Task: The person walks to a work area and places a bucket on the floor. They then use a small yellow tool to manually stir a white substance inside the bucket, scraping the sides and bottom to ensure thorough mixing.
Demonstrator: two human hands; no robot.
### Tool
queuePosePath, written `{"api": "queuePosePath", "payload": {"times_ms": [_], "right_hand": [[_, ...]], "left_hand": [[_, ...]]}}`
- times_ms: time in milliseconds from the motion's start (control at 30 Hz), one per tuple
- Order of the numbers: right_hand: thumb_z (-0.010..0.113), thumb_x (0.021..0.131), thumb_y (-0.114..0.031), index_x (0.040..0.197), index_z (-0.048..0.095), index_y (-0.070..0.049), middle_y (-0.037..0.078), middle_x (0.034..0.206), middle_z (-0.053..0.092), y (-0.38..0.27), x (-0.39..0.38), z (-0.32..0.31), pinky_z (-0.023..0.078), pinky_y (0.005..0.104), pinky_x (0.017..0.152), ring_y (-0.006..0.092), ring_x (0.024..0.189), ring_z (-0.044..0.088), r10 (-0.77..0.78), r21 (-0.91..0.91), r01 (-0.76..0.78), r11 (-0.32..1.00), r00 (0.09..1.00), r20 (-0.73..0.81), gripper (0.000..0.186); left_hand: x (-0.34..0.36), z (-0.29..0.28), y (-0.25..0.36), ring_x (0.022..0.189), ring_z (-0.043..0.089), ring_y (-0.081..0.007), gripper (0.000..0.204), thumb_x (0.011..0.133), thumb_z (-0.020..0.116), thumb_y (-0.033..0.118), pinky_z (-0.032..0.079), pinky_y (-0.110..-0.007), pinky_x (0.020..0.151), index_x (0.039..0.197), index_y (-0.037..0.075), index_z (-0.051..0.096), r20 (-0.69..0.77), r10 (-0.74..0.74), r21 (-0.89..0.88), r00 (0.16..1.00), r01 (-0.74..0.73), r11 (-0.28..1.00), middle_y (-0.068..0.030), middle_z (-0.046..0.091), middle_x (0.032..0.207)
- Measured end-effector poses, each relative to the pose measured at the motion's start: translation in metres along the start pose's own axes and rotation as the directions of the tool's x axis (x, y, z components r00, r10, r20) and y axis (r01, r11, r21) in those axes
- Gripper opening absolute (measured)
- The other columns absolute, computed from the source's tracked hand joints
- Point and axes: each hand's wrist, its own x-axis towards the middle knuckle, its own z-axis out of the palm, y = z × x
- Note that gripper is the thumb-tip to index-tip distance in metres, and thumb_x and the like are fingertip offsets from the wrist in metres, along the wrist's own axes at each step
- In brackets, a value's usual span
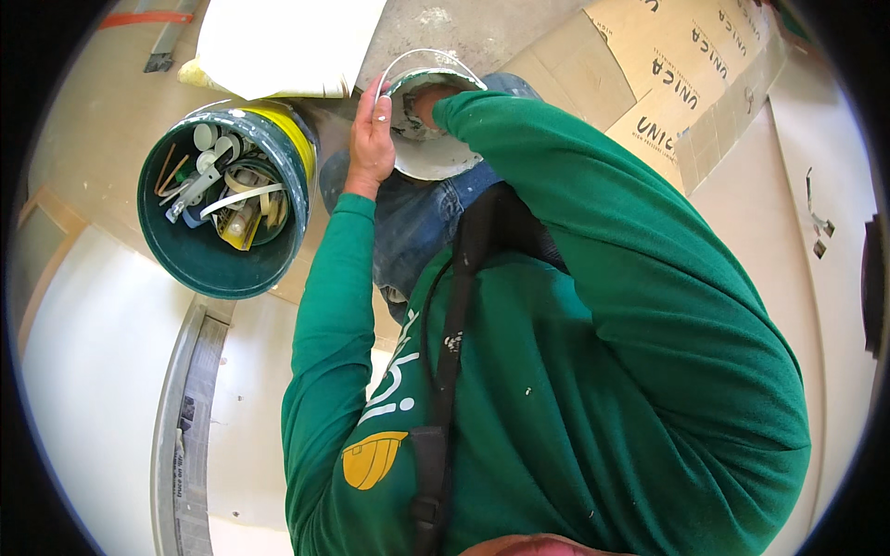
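Your left hand (371,141) grips the white pail (434,159) by your jeans (414,222); your right hand (429,102) dips inside, grasp unclear. Residue (404,120) marks the wall: work's underway, apparently unfinished.

A round white bucket (432,161), its inner wall smeared with residue, opens toward my remote camera close by denim-clad legs (413,227), its thin handle (428,51) arched past the far rim.

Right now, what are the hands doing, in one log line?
left hand: gripping white bucket at rim | right hand: inside white bucket | to the left: green bucket holding tools
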Motion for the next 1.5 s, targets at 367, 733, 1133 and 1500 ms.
{"api": "queuePosePath", "payload": {"times_ms": [367, 733, 1133, 1500], "right_hand": [[0.056, 0.092, -0.02, 0.132, 0.062, -0.004, 0.02, 0.134, 0.061, -0.024, -0.016, -0.024, 0.05, 0.0431, 0.1, 0.0335, 0.12, 0.062, -0.124, -0.16, 0.135, 0.978, 0.989, 0.077, 0.043], [0.047, 0.102, -0.036, 0.103, 0.063, 0.002, 0.015, 0.082, 0.066, -0.013, 0.026, 0.009, 0.052, 0.0428, 0.045, 0.0252, 0.054, 0.063, 0.015, 0.753, -0.089, 0.652, 0.994, 0.104, 0.041], [0.051, 0.097, -0.021, 0.113, 0.068, 0.0, 0.019, 0.102, 0.071, -0.012, -0.028, -0.04, 0.057, 0.0413, 0.071, 0.0286, 0.083, 0.071, -0.18, -0.03, 0.178, 0.984, 0.979, -0.095, 0.032], [0.051, 0.096, -0.023, 0.127, 0.066, -0.001, 0.021, 0.13, 0.064, -0.014, 0.007, -0.015, 0.046, 0.0427, 0.104, 0.0316, 0.123, 0.061, -0.091, -0.044, 0.089, 0.995, 0.995, -0.051, 0.041]], "left_hand": [[-0.007, -0.006, 0.002, 0.137, 0.043, -0.0227, 0.053, 0.108, 0.035, 0.033, 0.025, -0.034, 0.117, 0.147, -0.002, 0.043, 0.016, -0.004, 0.026, 1.0, 0.004, 1.0, -0.0147, 0.054, 0.142], [0.003, 0.001, -0.002, 0.124, 0.053, -0.0206, 0.049, 0.107, 0.041, 0.032, 0.037, -0.03, 0.108, 0.143, -0.001, 0.048, -0.014, 0.057, 0.012, 0.998, -0.057, 0.998, -0.0148, 0.06, 0.135], [0.005, -0.004, -0.002, 0.128, 0.051, -0.0221, 0.051, 0.107, 0.044, 0.037, 0.036, -0.031, 0.11, 0.141, -0.001, 0.05, -0.055, 0.016, -0.046, 0.998, -0.018, 0.999, -0.0156, 0.059, 0.136], [0.001, -0.006, -0.007, 0.128, 0.052, -0.0227, 0.051, 0.106, 0.045, 0.036, 0.035, -0.031, 0.11, 0.142, 0.0, 0.05, -0.039, 0.037, 0.079, 0.999, -0.034, 0.996, -0.0163, 0.059, 0.136]]}}
